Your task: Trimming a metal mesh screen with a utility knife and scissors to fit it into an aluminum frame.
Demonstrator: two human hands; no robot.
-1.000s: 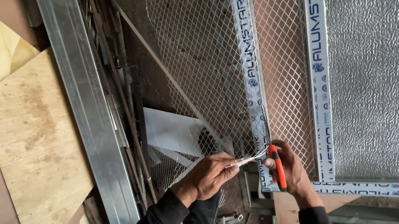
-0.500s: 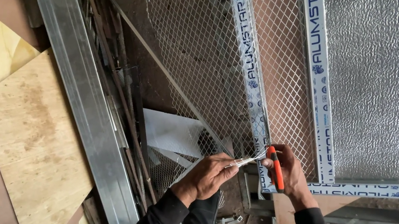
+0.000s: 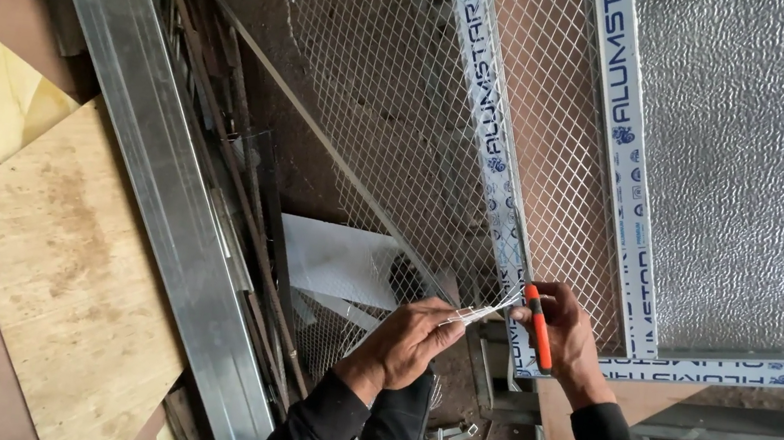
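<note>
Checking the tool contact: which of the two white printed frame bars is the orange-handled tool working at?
The left bar, beside the right hand and its orange-handled tool; the other bar runs farther right.

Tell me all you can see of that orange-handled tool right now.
The orange-handled tool is small and slim; its bright orange grip, plastic by the look, runs steeply down the frame. The right hand wraps around it, hiding most of the rest. Its working end sits at the lower edge of the metal mesh, beside the white frame strip, where the left hand pinches frayed mesh strands. Whether it is a cutter or a knife cannot be told.
</note>
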